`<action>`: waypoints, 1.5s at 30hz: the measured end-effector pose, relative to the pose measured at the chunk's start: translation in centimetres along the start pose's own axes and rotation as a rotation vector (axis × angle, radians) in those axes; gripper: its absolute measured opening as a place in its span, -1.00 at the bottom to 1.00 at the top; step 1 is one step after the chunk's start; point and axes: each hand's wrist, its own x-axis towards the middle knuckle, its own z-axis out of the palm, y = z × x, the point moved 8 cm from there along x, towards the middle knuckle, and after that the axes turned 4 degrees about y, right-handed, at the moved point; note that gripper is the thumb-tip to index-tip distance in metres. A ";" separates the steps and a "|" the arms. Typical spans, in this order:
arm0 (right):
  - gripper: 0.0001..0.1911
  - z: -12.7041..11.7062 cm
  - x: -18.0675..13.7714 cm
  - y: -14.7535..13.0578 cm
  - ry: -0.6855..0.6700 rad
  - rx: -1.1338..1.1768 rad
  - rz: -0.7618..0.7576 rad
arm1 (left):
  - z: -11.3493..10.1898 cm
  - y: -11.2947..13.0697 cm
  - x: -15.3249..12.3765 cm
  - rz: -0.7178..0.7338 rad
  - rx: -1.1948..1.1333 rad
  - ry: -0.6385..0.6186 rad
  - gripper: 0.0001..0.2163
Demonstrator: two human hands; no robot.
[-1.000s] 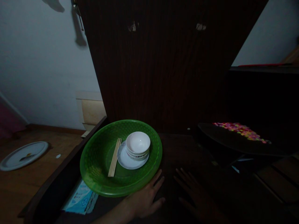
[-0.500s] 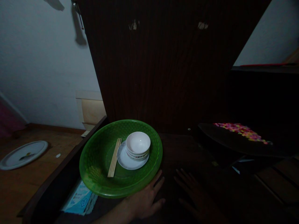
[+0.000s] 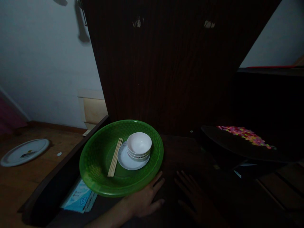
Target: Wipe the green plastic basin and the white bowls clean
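A green plastic basin (image 3: 95, 186) stands on the dark wooden surface. Inside it, a small stack of white bowls (image 3: 139, 144) rests on white plates (image 3: 129, 164), and several light wooden chopsticks (image 3: 115, 157) lie to their left. My left hand (image 3: 147, 198) lies flat with its fingers apart, right beside the basin's near right rim; whether it touches the rim I cannot tell. To its right, in deep shadow, my right hand (image 3: 193, 193) also lies flat on the dark surface with spread fingers. Neither hand holds anything.
A blue-and-white packet (image 3: 78, 198) lies partly under the basin's left side. Colourful beads or flowers (image 3: 247, 136) lie on a dark raised piece at right. A tall dark panel (image 3: 156, 69) rises behind. A white oval lid or plate (image 3: 26, 152) is on the floor at left.
The view has shifted slightly, so the basin and its contents appear a little higher and further left. Both hands stay flat in about the same places beside the basin.
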 end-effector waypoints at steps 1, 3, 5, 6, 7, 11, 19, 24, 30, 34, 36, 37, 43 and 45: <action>-0.30 0.0 0.0 -0.1 -0.004 0.002 -0.006 | 0.0 0.0 0.0 -0.007 -0.008 -0.005 -0.34; -0.30 -0.1 0.1 -0.2 -0.010 0.009 -0.015 | 0.0 0.0 -0.1 -0.011 -0.023 0.002 -0.35; -0.30 -0.3 0.2 -0.2 0.003 0.019 -0.015 | -0.1 0.0 -0.1 0.002 -0.034 0.020 -0.36; -0.31 -0.4 0.3 -0.2 0.012 0.026 -0.017 | -0.1 0.0 -0.2 0.008 -0.036 0.029 -0.37; -0.31 -0.6 0.3 -0.3 0.020 0.035 -0.021 | -0.2 0.1 -0.2 0.011 -0.038 0.032 -0.37; -0.35 -1.3 0.5 -0.6 0.031 0.074 -0.013 | -0.3 0.3 -0.2 0.024 -0.047 0.018 -0.40; -0.47 -1.9 1.0 0.1 0.119 0.056 0.059 | -0.8 2.1 -0.1 0.130 0.014 -0.023 -0.46; -0.51 -3.4 2.1 -0.2 0.219 0.098 0.076 | -1.7 5.5 -1.1 0.366 0.021 -0.010 -0.50; -0.55 -7.7 4.0 -1.6 0.398 0.187 0.033 | -5.3 10.2 -2.7 0.552 0.081 0.071 -0.52; -0.58 -10.3 5.4 -3.1 0.530 0.211 -0.062 | -11.8 11.7 -4.5 0.664 0.166 0.494 -0.49; -0.57 -11.2 6.1 -4.0 0.591 0.218 -0.099 | -14.9 11.0 -5.2 0.606 0.219 0.644 -0.49; -0.55 -11.6 6.5 -4.4 0.613 0.226 -0.110 | -16.3 10.3 -5.3 0.559 0.236 0.695 -0.49; -0.53 -12.3 9.4 -7.0 0.567 0.283 -0.140 | -21.7 4.3 -4.9 0.319 0.356 0.836 -0.52; -0.55 -12.2 10.6 -7.7 0.529 0.296 -0.158 | -22.1 1.9 -4.2 0.241 0.413 0.805 -0.55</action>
